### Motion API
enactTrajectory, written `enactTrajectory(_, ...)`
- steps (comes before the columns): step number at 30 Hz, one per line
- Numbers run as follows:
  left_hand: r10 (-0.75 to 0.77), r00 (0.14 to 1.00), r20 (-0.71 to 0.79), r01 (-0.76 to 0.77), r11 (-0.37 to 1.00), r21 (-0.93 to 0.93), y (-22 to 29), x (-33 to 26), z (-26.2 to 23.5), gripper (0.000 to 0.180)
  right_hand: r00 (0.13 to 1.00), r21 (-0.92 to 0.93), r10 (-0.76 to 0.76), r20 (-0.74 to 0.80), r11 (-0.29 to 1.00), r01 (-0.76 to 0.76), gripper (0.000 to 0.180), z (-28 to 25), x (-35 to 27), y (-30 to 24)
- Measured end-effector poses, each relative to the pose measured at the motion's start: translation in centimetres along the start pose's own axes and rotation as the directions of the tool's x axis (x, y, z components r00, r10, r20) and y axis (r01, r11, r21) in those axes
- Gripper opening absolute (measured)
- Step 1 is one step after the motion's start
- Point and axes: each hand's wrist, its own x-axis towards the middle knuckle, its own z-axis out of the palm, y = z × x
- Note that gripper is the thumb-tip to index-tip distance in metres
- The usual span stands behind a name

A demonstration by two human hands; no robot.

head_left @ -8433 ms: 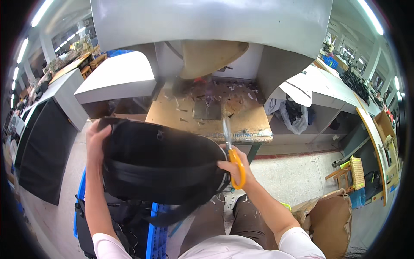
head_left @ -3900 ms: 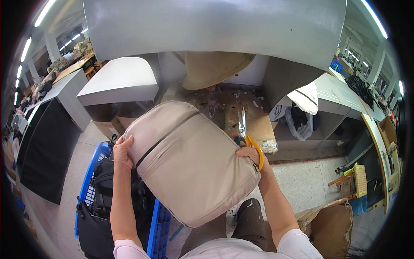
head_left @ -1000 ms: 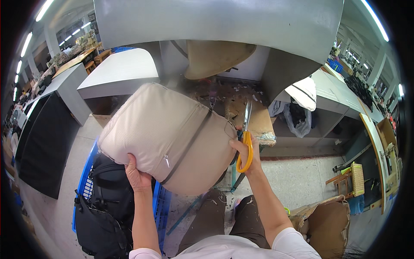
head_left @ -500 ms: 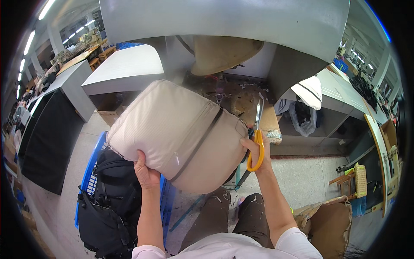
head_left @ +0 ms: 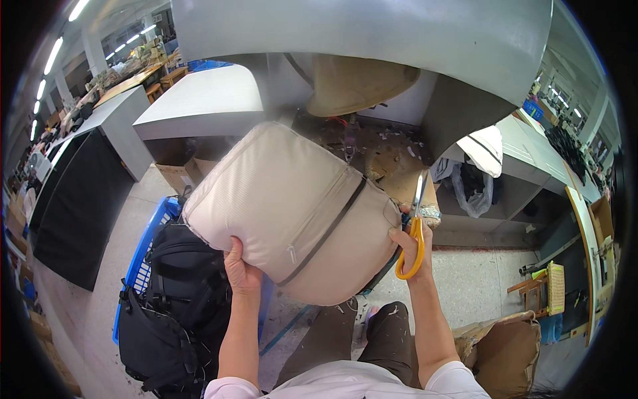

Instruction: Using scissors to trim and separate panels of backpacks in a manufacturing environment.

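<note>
A padded beige bag [head_left: 279, 193] is held tilted in front of me, above my knees. Across it run a zipper with a hanging pull and a dark band. My left hand [head_left: 242, 269] grips its lower left edge, thumb on top and the other fingers hidden beneath. At the right end, my right hand [head_left: 404, 242] pinches the bag's edge with the thumb. That same hand carries scissors [head_left: 418, 247] with yellow handles, their blades pointing up and away from the cloth. Dark straps hang partly hidden under the bag's right end.
Black backpacks [head_left: 176, 292] fill a blue basket [head_left: 143, 249] at my lower left. Ahead is a grey machine housing [head_left: 365, 30] over a scrap-strewn ledge. An open cardboard box [head_left: 508, 356] stands low right, a small wooden stool [head_left: 548, 289] beyond it. White tables [head_left: 199, 100] flank the housing.
The bag, both hands and the scissors have shifted right and slightly down in the picture; the surroundings have shifted right too. Both grips look the same.
</note>
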Motion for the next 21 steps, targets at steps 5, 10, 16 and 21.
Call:
enactTrajectory(5, 0.023, 0.999, -0.037, -0.022, 1.000, 0.021, -0.9, -1.0, -1.8, 0.037, 0.997, -0.079, -0.079, 0.023, 0.994, 0.080, 0.044, -0.5, -1.5, -0.6)
enactTrajectory(10, -0.167, 0.985, 0.033, 0.170, 0.963, -0.207, -0.8, -3.4, -10.7, 0.048, 0.958, -0.197, 0.056, 0.283, 0.980, 0.001, 0.040, 1.2, -4.7, -0.1)
enactTrajectory(16, -0.354, 0.932, -0.078, 0.350, 0.935, -0.060, -2.2, -10.0, -16.2, 0.044, 0.292, -0.102, -0.165, 0.942, 0.688, 0.718, 0.051, 7.5, -9.1, -1.2)
enactTrajectory(21, -0.324, 0.944, 0.056, 0.233, 0.778, 0.583, -2.1, -13.7, -14.4, 0.041, 0.169, -0.072, -0.078, 0.982, 0.678, 0.731, 0.050, 8.6, -12.7, 1.6)
